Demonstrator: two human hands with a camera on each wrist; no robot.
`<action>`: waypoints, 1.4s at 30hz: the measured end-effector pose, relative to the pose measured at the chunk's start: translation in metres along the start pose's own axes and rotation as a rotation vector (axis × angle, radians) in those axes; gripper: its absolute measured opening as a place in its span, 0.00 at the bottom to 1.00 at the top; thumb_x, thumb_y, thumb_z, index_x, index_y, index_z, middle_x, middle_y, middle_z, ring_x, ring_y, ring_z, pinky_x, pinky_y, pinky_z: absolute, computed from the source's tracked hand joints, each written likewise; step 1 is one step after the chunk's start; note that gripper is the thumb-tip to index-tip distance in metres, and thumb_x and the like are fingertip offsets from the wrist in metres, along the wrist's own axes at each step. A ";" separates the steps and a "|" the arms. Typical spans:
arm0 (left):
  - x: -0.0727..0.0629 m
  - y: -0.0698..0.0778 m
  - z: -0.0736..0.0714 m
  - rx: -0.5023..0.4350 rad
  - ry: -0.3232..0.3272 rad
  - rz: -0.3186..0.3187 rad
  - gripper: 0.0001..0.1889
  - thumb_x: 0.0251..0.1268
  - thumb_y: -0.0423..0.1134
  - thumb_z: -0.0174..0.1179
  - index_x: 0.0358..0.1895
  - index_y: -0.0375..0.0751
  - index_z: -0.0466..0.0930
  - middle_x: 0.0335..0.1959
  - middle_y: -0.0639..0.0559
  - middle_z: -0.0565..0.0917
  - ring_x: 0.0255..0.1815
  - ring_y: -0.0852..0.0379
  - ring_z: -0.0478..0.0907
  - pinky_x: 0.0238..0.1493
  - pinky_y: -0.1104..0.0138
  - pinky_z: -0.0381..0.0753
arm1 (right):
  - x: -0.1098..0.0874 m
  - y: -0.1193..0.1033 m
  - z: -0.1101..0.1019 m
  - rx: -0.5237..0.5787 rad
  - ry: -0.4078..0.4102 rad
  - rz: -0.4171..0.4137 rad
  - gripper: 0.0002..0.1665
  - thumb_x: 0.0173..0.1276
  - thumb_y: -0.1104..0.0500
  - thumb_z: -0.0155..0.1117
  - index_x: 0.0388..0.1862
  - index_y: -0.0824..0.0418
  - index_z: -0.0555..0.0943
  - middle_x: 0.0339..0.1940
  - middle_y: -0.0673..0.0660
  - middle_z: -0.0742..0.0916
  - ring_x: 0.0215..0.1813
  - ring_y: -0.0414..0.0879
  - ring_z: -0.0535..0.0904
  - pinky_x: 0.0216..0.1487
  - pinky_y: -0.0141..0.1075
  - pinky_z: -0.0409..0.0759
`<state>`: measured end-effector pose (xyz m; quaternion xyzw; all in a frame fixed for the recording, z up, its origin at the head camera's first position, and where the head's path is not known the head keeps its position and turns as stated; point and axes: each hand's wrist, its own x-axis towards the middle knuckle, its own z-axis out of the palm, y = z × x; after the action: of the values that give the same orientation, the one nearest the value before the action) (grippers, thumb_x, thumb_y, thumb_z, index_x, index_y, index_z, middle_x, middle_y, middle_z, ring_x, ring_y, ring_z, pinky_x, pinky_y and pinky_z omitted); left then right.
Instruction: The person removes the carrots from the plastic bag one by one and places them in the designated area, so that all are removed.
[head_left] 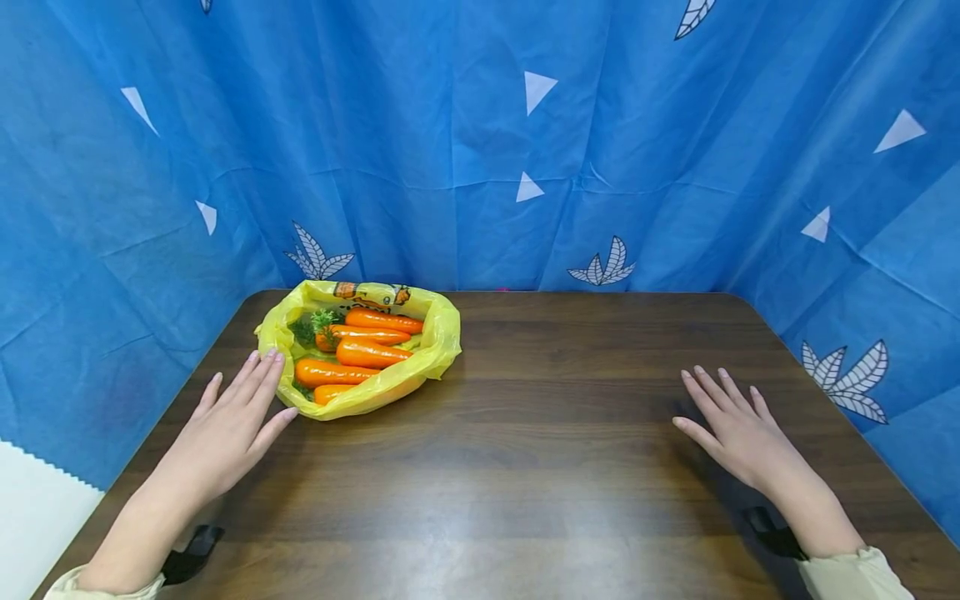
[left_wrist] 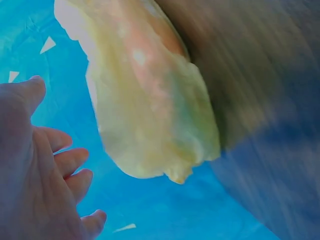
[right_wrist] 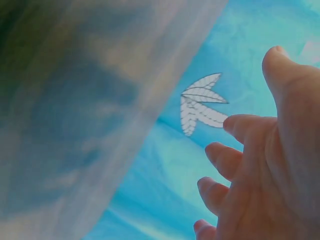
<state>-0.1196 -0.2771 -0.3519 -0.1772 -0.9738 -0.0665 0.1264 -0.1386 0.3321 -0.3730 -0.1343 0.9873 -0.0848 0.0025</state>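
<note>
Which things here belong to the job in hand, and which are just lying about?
Probably the job:
crinkled yellow plastic bag, beside the left hand
glossy, tapered orange carrots inside it

Probably just surroundings:
blue patterned fabric curtain
dark brown wood-grain tabletop
black band at each wrist

Dark brown desk, wood-grained, rounded at the far corners, shiny toward the near side. Directly on it, near the far left corner, an open yellow plastic bag of orange carrots.
</note>
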 end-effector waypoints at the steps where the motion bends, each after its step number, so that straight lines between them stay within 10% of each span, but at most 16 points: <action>1: 0.002 0.001 -0.001 -0.002 0.000 0.007 0.37 0.71 0.51 0.48 0.73 0.33 0.45 0.72 0.36 0.51 0.73 0.46 0.37 0.67 0.48 0.28 | 0.000 -0.003 -0.002 -0.001 0.006 -0.006 0.45 0.72 0.40 0.46 0.76 0.60 0.42 0.73 0.69 0.51 0.72 0.64 0.34 0.63 0.59 0.23; 27: 0.067 0.014 -0.014 -0.144 -0.069 0.128 0.37 0.72 0.54 0.47 0.74 0.37 0.45 0.73 0.40 0.50 0.72 0.42 0.45 0.65 0.44 0.49 | 0.043 -0.075 -0.040 -0.009 0.104 -0.172 0.43 0.72 0.38 0.45 0.76 0.56 0.45 0.75 0.60 0.51 0.74 0.55 0.35 0.67 0.56 0.31; 42: 0.097 0.005 0.007 -0.190 -0.087 0.131 0.35 0.71 0.46 0.52 0.72 0.33 0.49 0.72 0.37 0.52 0.71 0.41 0.47 0.65 0.45 0.51 | 0.091 -0.115 -0.046 0.061 0.109 -0.275 0.45 0.70 0.35 0.45 0.76 0.54 0.46 0.76 0.55 0.51 0.74 0.51 0.36 0.68 0.54 0.33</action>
<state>-0.2071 -0.2393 -0.3316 -0.2543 -0.9540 -0.1423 0.0707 -0.1968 0.2060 -0.3066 -0.2632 0.9552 -0.1217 -0.0587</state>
